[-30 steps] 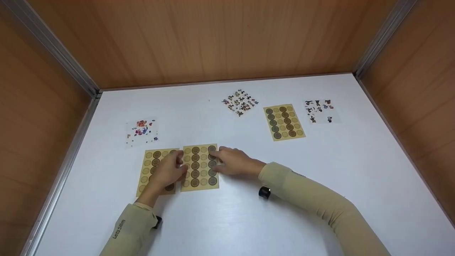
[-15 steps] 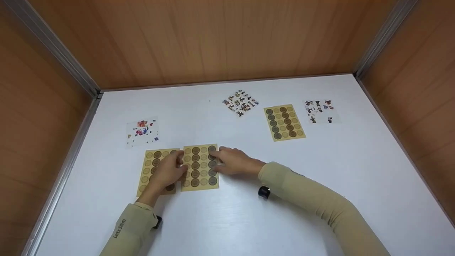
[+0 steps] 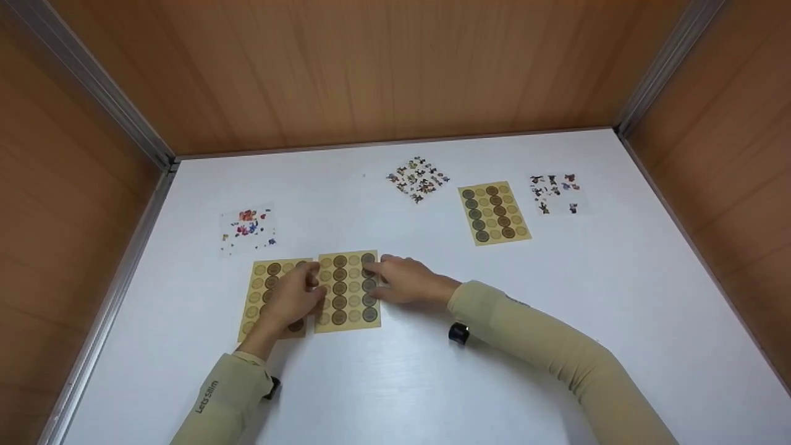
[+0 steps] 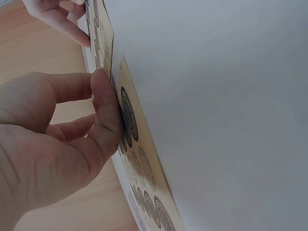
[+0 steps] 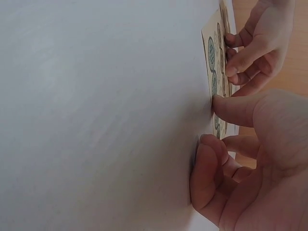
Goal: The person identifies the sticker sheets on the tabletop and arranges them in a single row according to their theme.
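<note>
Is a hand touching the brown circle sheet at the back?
No, the back sheet lies on the table with the left hand and right hand both well away from it.

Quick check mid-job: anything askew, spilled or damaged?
One oddity: the clear sticker sheet at back centre lies diamond-wise, whereas the clear sheets at far left and far right sit roughly square to the table. No spill or tear shows, though the leftmost tan sheet is partly covered.

the bare left hand (image 3: 290,300) hides part of the leftmost tan rectangular sheet (image 3: 262,285) from me; its round brown prints (image 3: 273,269) are too small to read.
</note>
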Motion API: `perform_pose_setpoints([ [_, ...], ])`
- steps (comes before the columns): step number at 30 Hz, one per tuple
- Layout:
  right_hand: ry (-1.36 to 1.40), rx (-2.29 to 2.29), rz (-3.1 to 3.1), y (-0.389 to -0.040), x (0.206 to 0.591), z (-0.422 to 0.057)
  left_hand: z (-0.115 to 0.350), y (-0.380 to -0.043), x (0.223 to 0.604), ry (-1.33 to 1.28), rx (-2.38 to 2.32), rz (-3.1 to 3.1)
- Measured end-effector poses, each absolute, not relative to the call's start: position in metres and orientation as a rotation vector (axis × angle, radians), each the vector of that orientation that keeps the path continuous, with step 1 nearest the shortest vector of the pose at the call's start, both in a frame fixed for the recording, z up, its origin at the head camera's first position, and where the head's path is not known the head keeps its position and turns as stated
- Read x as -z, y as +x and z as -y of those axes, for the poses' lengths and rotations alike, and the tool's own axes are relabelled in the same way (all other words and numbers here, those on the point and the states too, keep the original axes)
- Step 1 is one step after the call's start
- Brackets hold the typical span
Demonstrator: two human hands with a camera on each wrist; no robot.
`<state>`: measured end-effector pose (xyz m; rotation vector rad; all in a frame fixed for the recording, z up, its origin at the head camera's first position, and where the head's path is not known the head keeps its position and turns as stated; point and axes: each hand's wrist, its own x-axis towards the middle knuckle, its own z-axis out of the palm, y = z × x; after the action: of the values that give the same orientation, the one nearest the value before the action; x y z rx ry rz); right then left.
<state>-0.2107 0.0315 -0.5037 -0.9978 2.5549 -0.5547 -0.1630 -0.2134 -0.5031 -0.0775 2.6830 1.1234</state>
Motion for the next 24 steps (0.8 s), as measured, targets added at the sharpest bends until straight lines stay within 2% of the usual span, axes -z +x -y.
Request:
perform_pose_setpoints([
  [15, -0.968, 0.602, -2.527, -0.21, 0.502, -0.031, 0.215, -0.16, 0.504, -0.05, -1.173, -2.689],
  [24, -1.004, 0.674, -2.421, -0.217, 0.493, -0.039, 0.212, -0.166, 0.49, -0.013, -1.199, -2.667],
])
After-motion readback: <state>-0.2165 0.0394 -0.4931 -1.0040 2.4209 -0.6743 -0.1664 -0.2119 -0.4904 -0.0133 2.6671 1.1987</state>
